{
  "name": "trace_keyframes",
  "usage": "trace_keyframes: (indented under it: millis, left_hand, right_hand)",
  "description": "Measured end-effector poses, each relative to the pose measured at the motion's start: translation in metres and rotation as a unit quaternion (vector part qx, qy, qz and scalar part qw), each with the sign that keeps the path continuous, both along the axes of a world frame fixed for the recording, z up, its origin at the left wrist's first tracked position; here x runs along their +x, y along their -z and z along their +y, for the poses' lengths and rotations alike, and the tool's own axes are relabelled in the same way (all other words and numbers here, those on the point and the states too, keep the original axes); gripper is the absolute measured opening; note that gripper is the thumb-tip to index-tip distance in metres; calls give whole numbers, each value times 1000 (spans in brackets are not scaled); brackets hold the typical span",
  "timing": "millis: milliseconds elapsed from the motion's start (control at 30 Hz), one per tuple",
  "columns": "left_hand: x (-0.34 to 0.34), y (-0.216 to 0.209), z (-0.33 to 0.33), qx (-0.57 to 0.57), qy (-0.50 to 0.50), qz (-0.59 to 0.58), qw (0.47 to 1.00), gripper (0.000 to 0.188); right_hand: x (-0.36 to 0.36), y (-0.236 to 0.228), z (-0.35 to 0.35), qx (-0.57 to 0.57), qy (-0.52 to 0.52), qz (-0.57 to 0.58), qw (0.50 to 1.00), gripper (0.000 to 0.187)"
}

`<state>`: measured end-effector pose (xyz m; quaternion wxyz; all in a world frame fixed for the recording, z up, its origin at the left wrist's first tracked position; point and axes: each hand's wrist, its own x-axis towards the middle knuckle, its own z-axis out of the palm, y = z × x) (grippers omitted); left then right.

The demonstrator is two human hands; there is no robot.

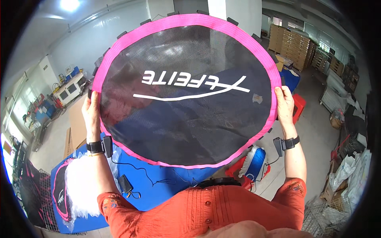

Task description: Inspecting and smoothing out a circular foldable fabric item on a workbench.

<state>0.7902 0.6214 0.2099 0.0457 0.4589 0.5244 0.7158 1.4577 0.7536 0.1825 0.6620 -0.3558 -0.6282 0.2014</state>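
In front of me I hold up a large round black mesh trampoline mat (186, 135) with a pink border, several black tabs around its edge and white lettering that appears upside down. My left hand (91, 113) grips the left edge, thumb on the near face and fingers mostly hidden behind. On the opposite edge, my right hand (285, 105) pinches the pink border in a similar way. The mat stands raised and taut between both hands, and the blue table (166, 182) shows below it. Light comes through the mesh, with blurred red and blue shapes behind.
White plastic bags (85, 184) and another pink-rimmed black mat (61, 194) lie on the table's left. Near them is a small black device (126, 184) with a cable. A red container (238, 168) holds a blue-and-white item. Stacked wooden pallets (291, 47) stand at far right.
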Motion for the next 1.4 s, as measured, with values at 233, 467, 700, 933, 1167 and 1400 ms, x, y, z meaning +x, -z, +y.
trace_keyframes:
  millis: [233,467,700,933,1167,1400]
  left_hand:
    - [-2,4,-1,-12,-3,13,1000,34]
    - [-5,10,4,-23,22,0,999,39]
    - [6,1,-4,-41,3,-12,999,39]
    - [-1,6,-3,-35,11,-23,999,42]
    - [-16,10,3,-39,26,-35,998,49]
    - [4,0,-4,-23,50,-74,996,36]
  right_hand:
    - [-3,-6,-10,18,20,-16,1000,17]
    - [-1,-6,-7,-8,29,-10,999,19]
    - [-1,-10,-4,-15,-3,-1,1000,19]
    - [-3,-10,-5,-23,-34,36,999,17]
    - [1,-10,-1,-25,-23,14,999,20]
    - [16,-5,10,-50,-82,76,992,22]
